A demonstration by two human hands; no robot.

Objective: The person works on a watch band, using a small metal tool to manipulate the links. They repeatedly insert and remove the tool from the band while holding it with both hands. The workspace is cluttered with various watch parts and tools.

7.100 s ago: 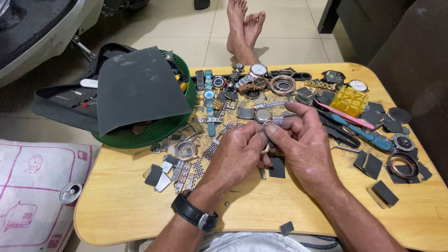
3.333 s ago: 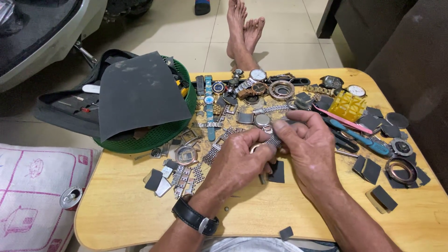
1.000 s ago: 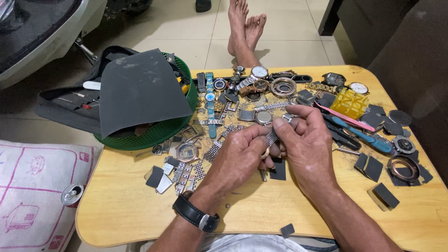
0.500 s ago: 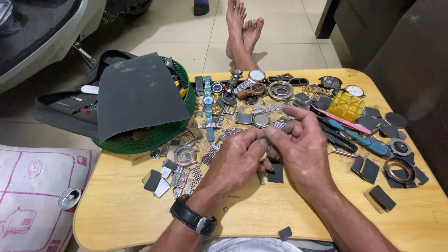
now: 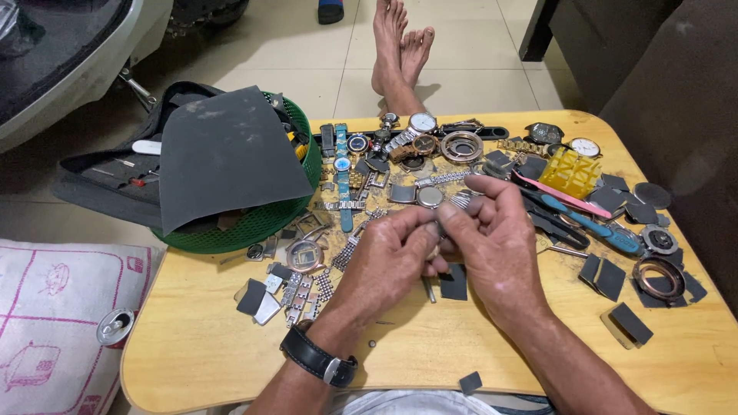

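Head view, looking down on low wooden table point(image 5: 192, 346) strewn with watch parts. Left hand point(image 5: 388, 257) and right hand point(image 5: 492, 234) meet over table centre, fingers curled in, pinching a small metal watch piece point(image 5: 437, 230) between fingertips; mostly hidden by fingers, exact shape not readable. Black wristwatch point(image 5: 317, 360) on left wrist.

Handling, as judged: piece light, rigid, smooth metal, likely slippery; small enough to drop and lose in the clutter. Best gripped at edges with fingertips, close over tabletop.

Surroundings: metal bracelet links point(image 5: 306, 290) and a bare watch case point(image 5: 304, 253) just left of hands. Dark sandpaper squares point(image 5: 455, 281) under and beside hands. Row of watches point(image 5: 421, 123) along far edge. Yellow plastic holder point(image 5: 569, 170), pink tool point(image 5: 560, 195) and blue-handled tool point(image 5: 596, 229) to right, near right hand. Green basket point(image 5: 254, 223) at left, covered by large grey abrasive sheet point(image 5: 223, 154). Loose pin point(image 5: 427, 289) beneath hands; easy to knock. Bare feet point(image 5: 400, 46) on floor beyond table.
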